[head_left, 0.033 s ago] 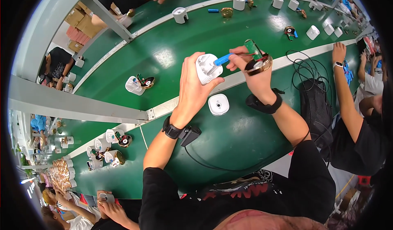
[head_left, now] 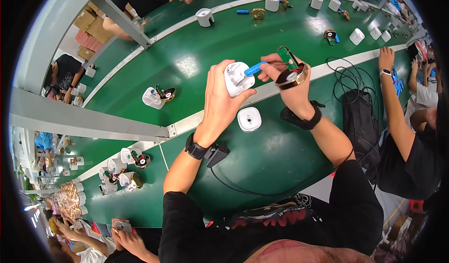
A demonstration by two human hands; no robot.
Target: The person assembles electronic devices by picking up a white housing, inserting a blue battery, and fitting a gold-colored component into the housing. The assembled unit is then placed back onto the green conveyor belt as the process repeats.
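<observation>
My left hand [head_left: 219, 92] is wrapped round a white plastic housing [head_left: 232, 86], its open, hollow end tipped up toward me. Between the fingertips of my right hand [head_left: 295, 91] is a blue cylindrical battery [head_left: 255, 69], its front end at the mouth of the housing. Thin red wires run from the battery side to a green circuit board [head_left: 285, 55] and a gold-rimmed round cap [head_left: 291, 78], which rest against my right hand. Below both hands, a second white housing [head_left: 249, 119] stands on the green table with a small hole in its top.
Left of my hands, a white housing [head_left: 152, 98] with a wired cap lies on the green belt [head_left: 196, 52]. Several more housings [head_left: 114, 165] stand at the left. A black mesh bag [head_left: 360, 122] and coiled cable [head_left: 351, 78] lie at the right, near a co-worker's arm [head_left: 397, 97].
The gold-rimmed cap and circuit board have shifted slightly left in my right hand. My left hand and the housing stay put. Across the belt, a co-worker's hand has moved.
</observation>
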